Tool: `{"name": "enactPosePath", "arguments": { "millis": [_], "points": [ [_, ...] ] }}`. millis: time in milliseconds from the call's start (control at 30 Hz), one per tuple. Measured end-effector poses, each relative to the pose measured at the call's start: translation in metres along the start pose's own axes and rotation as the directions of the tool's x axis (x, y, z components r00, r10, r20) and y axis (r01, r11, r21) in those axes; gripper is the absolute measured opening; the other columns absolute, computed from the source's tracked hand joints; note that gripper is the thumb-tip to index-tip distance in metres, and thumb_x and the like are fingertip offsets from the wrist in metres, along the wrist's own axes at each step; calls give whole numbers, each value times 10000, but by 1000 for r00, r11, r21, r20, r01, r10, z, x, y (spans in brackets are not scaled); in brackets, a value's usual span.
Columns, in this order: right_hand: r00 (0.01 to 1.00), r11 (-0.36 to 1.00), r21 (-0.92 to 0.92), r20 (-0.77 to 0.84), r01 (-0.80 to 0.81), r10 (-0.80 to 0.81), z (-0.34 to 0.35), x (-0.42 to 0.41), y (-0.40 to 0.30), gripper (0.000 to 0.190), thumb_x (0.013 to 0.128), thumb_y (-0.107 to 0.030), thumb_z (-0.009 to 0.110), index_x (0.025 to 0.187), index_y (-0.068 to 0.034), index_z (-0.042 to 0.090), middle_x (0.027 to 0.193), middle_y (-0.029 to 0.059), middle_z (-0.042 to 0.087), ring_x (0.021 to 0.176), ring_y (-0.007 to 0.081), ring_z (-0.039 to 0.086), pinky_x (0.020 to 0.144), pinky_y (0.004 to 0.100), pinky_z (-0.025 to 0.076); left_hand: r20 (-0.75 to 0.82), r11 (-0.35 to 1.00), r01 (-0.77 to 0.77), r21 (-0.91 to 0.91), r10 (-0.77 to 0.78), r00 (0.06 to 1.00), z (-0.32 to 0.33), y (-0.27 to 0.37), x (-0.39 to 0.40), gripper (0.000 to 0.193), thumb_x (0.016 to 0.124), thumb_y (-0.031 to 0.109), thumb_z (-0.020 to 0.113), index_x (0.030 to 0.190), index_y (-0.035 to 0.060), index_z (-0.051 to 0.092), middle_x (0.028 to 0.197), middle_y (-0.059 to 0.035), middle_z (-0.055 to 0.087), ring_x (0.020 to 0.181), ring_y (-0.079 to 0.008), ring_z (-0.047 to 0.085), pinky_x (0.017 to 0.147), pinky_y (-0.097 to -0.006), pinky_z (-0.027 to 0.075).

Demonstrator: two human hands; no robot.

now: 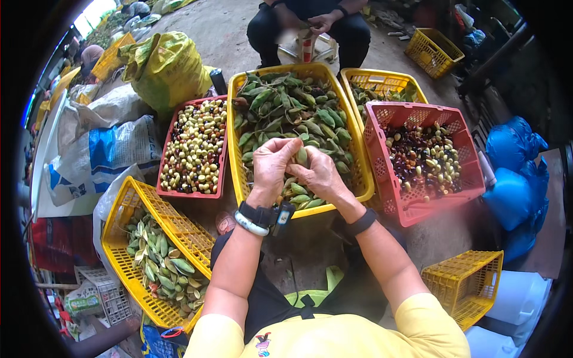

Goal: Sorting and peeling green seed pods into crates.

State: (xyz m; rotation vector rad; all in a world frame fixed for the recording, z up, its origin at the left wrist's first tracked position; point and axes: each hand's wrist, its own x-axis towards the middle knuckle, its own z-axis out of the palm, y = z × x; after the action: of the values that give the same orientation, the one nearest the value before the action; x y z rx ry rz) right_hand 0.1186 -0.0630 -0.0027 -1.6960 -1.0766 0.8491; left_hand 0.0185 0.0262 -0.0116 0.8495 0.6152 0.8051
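Both hands meet over a yellow plastic crate (367, 197) heaped with green seed pods (286, 105). My left hand (274, 165) and my right hand (318, 172) hold one green pod (301, 155) between their fingertips. Whether the pod is split cannot be seen. To the left, a red crate (190, 194) holds pale, brown and dark seeds (194, 147). A tilted red crate (429, 210) on the right holds pale seeds and dark red pieces. At lower left, pods, some of them split, and pod shells (163, 264) lie in a tilted yellow crate (117, 255).
Across the crates sits another person (309, 27), hands over a red and white container. Another yellow crate (385, 78) with pods stands behind the tilted red one. Blue plastic bags (512, 179) lie right, a stuffed yellow sack (172, 67) upper left, a yellow crate (463, 286) lower right.
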Motion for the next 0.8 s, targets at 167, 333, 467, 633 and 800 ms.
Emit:
{"name": "enactPosePath", "arguments": {
  "millis": [167,333,467,633,800],
  "points": [
    [997,998,41,-67,49,-47,-10,3,-1,387,808,-322,729,922,17,583,706,53,606,618,103,556,571,271,466,-37,996,51,-79,-54,998,2,-2,5,166,801,122,747,895,28,645,811,-33,665,654,-88,608,566,-204,497],
    [996,959,282,-90,22,4,-16,3,7,340,922,-339,597,886,-2,589,668,-1,559,562,40,476,499,213,398,74,963,206,-176,-195,978,4,-8,2,219,818,101,725,994,30,616,888,-44,658,776,-106,633,649,-234,541],
    [992,886,462,-97,-28,82,-18,0,8,347,979,-352,493,883,-34,593,651,-46,520,537,28,421,478,204,365,88,989,118,-83,-111,990,8,-15,-1,261,847,35,670,1093,7,588,973,-64,641,848,-133,637,748,-279,561],
    [978,820,570,-136,-53,158,-22,-2,6,395,992,-411,428,885,-66,588,615,-64,482,488,11,371,426,189,312,152,1000,-27,15,25,988,12,-22,-7,316,833,0,672,1132,-7,569,986,-46,631,864,-114,625,778,-252,546],
    [942,643,726,21,-244,334,-28,0,5,361,976,-460,434,811,-147,506,532,-82,345,395,28,263,355,211,215,192,995,-83,52,71,979,13,-24,-13,295,833,-23,659,1115,3,576,992,-60,643,889,-118,623,807,-249,535]
  ]
}}
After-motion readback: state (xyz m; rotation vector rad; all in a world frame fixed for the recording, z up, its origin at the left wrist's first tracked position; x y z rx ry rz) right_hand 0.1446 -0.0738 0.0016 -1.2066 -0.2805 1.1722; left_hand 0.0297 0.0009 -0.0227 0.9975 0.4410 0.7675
